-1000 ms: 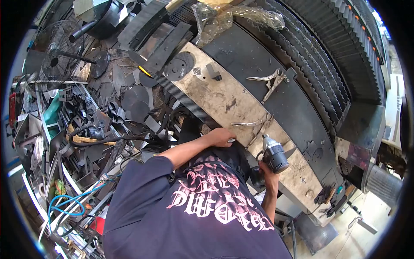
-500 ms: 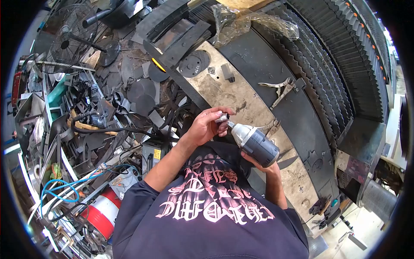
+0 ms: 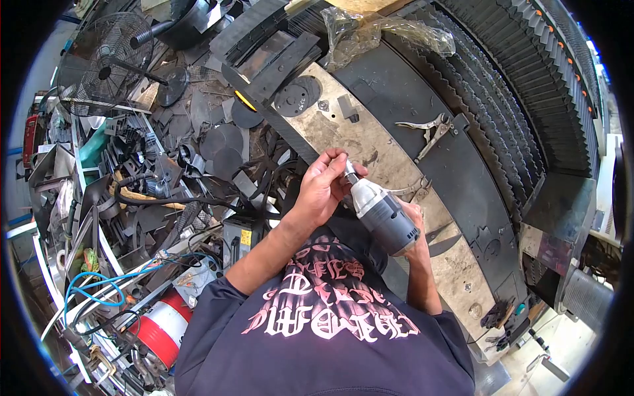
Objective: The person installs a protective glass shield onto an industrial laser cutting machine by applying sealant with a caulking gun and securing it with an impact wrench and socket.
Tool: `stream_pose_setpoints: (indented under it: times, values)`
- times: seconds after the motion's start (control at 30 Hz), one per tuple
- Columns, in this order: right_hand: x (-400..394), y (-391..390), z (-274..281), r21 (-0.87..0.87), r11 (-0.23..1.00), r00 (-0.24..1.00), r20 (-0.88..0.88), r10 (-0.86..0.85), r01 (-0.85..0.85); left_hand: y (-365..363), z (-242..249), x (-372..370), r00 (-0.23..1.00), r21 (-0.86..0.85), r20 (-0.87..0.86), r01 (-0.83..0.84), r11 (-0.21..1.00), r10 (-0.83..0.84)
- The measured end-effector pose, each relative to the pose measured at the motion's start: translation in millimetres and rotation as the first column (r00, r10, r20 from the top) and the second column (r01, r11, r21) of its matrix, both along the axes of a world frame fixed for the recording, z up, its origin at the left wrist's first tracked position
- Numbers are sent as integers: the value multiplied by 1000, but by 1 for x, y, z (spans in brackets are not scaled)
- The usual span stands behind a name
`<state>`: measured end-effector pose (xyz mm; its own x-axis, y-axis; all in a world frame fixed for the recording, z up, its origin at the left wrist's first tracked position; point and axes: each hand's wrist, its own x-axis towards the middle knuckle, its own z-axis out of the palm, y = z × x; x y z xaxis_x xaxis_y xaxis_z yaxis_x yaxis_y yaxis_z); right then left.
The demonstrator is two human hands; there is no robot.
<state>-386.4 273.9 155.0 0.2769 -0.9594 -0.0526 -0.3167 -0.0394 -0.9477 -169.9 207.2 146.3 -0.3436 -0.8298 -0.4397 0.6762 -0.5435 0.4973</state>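
Note:
An impact wrench (image 3: 384, 219) with a grey body and pale front housing points up and to the left in front of my chest. My right hand (image 3: 417, 231) is wrapped around it from below and behind, mostly hidden by the tool's body. At the nose of the wrench, my left hand (image 3: 319, 190) pinches a small shiny metal socket (image 3: 349, 167) between thumb and fingers. The socket lines up with the wrench's drive end. Beyond the tool lie locking pliers (image 3: 417, 187) on the worn bench plate (image 3: 389, 155).
More locking pliers (image 3: 432, 134) lie on the dark metal sheet (image 3: 462, 175). Clear plastic wrap (image 3: 389, 36) rests at the far side, near toothed metal strips (image 3: 492, 99). Scrap metal (image 3: 218, 148), a floor fan (image 3: 105, 69) and a red-and-white drum (image 3: 162, 327) are on the left.
The socket, formerly tilted in my left fingers by the wrench's nose, is now in line with the drive end. The wrench has shifted slightly left and my right hand shows more at its side.

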Motion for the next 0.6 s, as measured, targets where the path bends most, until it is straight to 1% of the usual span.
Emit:
stream_pose_setpoints:
  times: [0.03,0.07,0.1,0.13,0.17,0.2,0.27,0.3,0.33,0.4,0.47,0.53,0.57,0.6]
  values:
    - [1,0,3,-68,998,996,-87,-21,15,-1,7,-2,996,6,87,2,1000,-2]
    - [2,-2,6,-139,990,984,-173,-49,25,-2,13,-4,996,1,88,5,1000,-5]
    - [2,-4,8,-140,990,983,-173,-55,30,-1,19,-5,973,-33,232,11,999,-3]
    - [3,-5,10,-269,963,939,-330,-97,5,1,23,-6,928,-63,372,22,998,3]
    - [5,-5,13,-388,921,868,-470,-157,-44,0,25,-9,889,-140,452,-12,990,74]
    - [7,-5,20,-390,920,869,-468,-160,-40,-1,28,-10,888,-142,454,-8,990,73]
    - [11,-7,31,-431,902,848,-488,-206,-29,-5,33,-9,916,-283,377,-27,959,137]
    - [10,-7,26,-472,881,861,-459,-217,-29,-5,35,-6,936,-252,343,5,968,84]
    - [9,-7,27,-476,879,861,-455,-226,-21,-5,37,-6,935,-256,345,14,967,78]
    - [9,-6,30,-484,875,877,-432,-213,-26,-3,39,-6,992,-256,112,-32,966,63]
    - [11,-7,32,-497,867,878,-424,-222,-21,-1,40,-6,993,-264,113,-13,964,44]
    - [13,-7,31,-525,851,890,-386,-243,5,-1,47,-8,998,-267,55,-27,963,43]
    - [13,-7,30,-525,851,891,-383,-244,7,-2,46,-8,997,-268,57,-26,963,43]
    - [14,-8,28,-540,841,903,-347,-252,27,-2,44,-8,1000,-284,-7,-13,959,11]
